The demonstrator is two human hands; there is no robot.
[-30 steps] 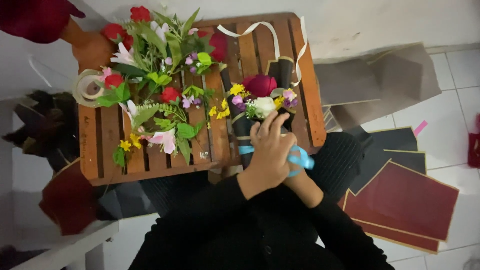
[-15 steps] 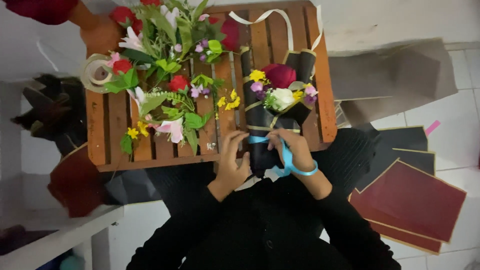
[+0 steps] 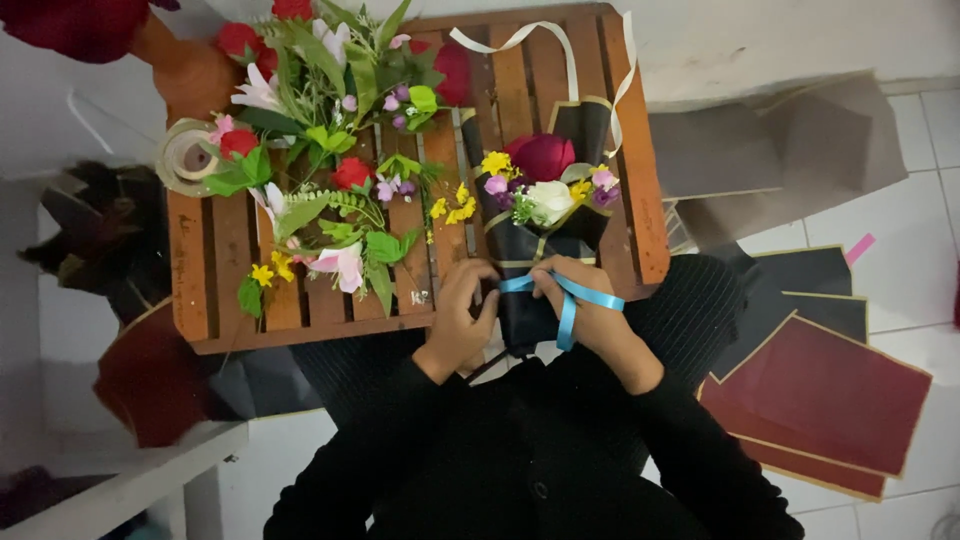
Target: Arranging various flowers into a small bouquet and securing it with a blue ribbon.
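Wooden slatted table (image 3: 220,270) carries loose flower pile (image 3: 320,150). Black-wrapped bouquet (image 3: 545,200) lies at table's near edge, stem end toward person. Left hand (image 3: 462,320) and right hand (image 3: 590,310) both pinch blue ribbon (image 3: 568,300) round wrap's neck, fingers closed on it.

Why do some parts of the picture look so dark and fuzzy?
In the head view, soft light falls on the flowers in the bouquet and the blue ribbon; the black wrapping and the black sleeves merge in shadow; the left hand and right hand look slightly soft.
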